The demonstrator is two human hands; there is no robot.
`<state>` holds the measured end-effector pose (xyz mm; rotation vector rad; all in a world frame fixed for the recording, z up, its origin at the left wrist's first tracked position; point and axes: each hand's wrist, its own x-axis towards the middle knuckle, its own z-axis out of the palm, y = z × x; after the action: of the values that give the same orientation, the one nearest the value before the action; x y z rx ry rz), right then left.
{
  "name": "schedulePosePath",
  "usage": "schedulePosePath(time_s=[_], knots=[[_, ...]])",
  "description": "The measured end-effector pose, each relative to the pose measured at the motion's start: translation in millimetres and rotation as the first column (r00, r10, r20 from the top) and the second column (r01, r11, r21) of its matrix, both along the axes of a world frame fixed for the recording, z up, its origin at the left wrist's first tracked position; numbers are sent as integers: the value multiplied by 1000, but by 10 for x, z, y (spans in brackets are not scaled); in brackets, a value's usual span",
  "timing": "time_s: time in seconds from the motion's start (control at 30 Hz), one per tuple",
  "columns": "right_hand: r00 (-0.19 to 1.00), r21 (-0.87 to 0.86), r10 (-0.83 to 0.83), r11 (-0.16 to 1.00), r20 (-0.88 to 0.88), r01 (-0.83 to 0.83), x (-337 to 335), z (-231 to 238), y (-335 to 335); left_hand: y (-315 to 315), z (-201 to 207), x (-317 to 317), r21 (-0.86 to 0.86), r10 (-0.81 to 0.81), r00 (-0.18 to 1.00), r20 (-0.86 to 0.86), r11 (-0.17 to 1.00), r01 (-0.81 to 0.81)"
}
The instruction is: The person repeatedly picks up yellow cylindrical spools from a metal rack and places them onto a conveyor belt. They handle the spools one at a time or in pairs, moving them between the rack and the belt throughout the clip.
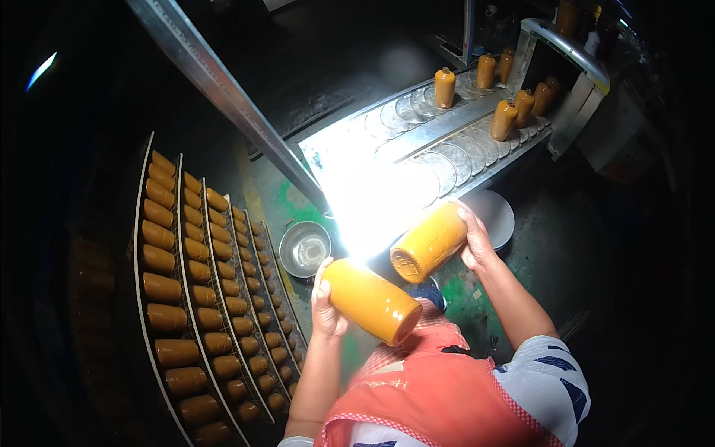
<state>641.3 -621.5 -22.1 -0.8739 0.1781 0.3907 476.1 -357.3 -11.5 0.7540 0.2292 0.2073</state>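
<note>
My left hand (328,304) is wrapped round a glossy amber-yellow bottle (371,299), tilted so its base points to the lower right. A matching bottle (436,237) is gripped by my right hand (474,232), its marked round base turned toward the lower left. Both bottles hang in front of my red apron (417,384), close together but apart. Their necks are hidden by my hands and by glare. Just beyond them runs a conveyor (462,153) of overlapping round metal plates, its near left end washed out by a bright light.
Several amber bottles (445,88) stand upright on the conveyor toward a metal-framed opening (570,56). At left, a tall rack (181,246) holds rows of bottles lying on their sides. A metal bowl (305,249) and a pale basin (497,216) flank the conveyor's end. A steel post (231,97) slants overhead.
</note>
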Motion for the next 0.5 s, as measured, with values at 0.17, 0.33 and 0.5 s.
schedulePosePath(time_s=[0.17, 0.33, 0.5], knots=[[937, -19, -131, 991, -325, 132, 832, -1016, -1309, -1325, -798, 1607, -271, -455, 860, -233, 879, 392], [961, 218, -1, 974, -278, 64, 1542, -2570, -2352, -2276, -1229, 2912, -444, -640, 626, -445, 765, 466], [991, 61, 11, 998, -135, -3, 2157, -2292, -2643, -2714, -1539, 3622, -648, -760, 480, -438, 637, 417]])
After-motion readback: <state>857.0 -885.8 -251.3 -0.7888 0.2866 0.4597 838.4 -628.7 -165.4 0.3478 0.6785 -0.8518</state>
